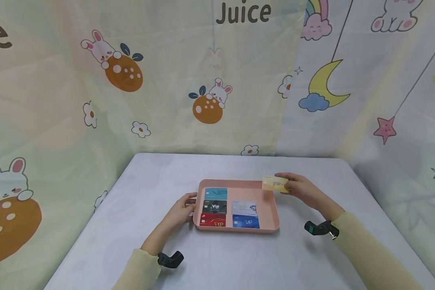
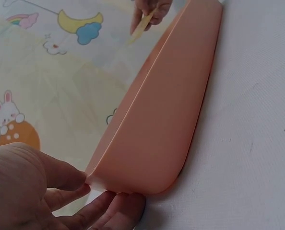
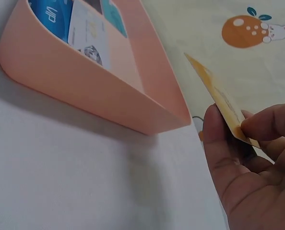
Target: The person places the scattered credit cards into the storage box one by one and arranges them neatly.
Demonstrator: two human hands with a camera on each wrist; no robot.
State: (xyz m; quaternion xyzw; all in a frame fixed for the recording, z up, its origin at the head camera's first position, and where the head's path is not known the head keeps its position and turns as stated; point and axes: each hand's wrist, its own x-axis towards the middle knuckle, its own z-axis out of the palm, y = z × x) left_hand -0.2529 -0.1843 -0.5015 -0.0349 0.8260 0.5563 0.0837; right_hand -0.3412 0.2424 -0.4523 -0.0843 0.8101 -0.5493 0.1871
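My right hand [image 1: 302, 191] pinches a pale yellow card [image 1: 272, 183] between thumb and fingers, above the back right corner of a pink tray [image 1: 270, 209]. In the right wrist view the card [image 3: 218, 98] is tilted and seen nearly edge-on. My left hand [image 1: 181, 210] touches the tray's left end, its fingertips at the rim and outer wall in the left wrist view. Inside the tray's left column lie a teal card [image 1: 215, 193], a dark card [image 1: 214, 207] and a red card [image 1: 212, 220]. Beside them lie a silvery white card [image 1: 243, 208] and a blue card [image 1: 245, 221].
The tray stands on a white-covered table [image 1: 239, 262]. Patterned cloth walls [image 1: 166, 104] with cartoon prints rise behind and at both sides. Each wrist wears a black band, the left band [image 1: 170, 259] and the right band [image 1: 320, 228].
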